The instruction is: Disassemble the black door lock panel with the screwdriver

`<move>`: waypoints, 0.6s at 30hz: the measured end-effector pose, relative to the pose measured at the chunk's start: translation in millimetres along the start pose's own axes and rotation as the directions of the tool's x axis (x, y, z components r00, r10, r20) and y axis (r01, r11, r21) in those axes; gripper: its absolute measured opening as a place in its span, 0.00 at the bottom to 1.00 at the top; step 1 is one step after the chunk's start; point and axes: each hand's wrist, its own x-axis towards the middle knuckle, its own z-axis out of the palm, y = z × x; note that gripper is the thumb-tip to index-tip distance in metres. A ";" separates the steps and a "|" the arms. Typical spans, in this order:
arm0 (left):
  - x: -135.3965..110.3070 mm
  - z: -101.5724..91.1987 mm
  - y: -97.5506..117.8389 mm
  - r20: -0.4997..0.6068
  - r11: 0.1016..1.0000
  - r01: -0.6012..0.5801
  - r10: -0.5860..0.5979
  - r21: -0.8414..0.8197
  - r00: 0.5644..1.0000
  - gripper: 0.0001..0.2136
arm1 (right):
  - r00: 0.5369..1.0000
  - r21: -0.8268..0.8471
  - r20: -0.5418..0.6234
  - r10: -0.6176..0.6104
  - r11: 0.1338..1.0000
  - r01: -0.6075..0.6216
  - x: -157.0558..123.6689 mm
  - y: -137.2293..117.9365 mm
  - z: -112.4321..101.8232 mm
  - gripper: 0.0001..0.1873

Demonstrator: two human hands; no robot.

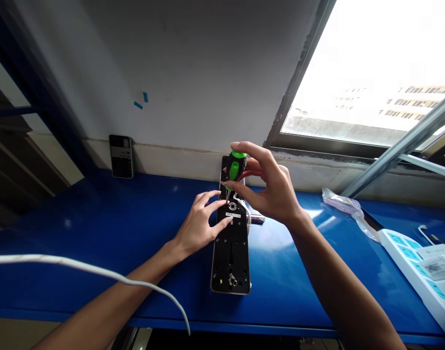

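Tabletop (pixel 116 218); screwdriver (pixel 235 169) apparently between right fingers (pixel 257 150).

Your device (pixel 230 253) is lying lengthwise on the bench (pixel 135 223), its far end pointing toward the wall (pixel 193 73). Your left hand (pixel 200 218) is reaching over it from the left; your right hand (pixel 271 189) is holding the screwdriver (pixel 235 165) above it. At left rear, a case (pixel 121 156) is standing against the wall. At right, a power strip (pixel 421 284) is lying before a plastic packet (pixel 342 200). A cable (pixel 80 264) is crossing above your left forearm.
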 end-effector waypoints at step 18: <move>7.7 -3.3 -1.6 0.275 0.793 0.337 -0.221 -0.508 0.936 0.34 | 0.993 0.232 0.022 0.120 0.965 -0.121 0.8 2.3 -2.7 0.23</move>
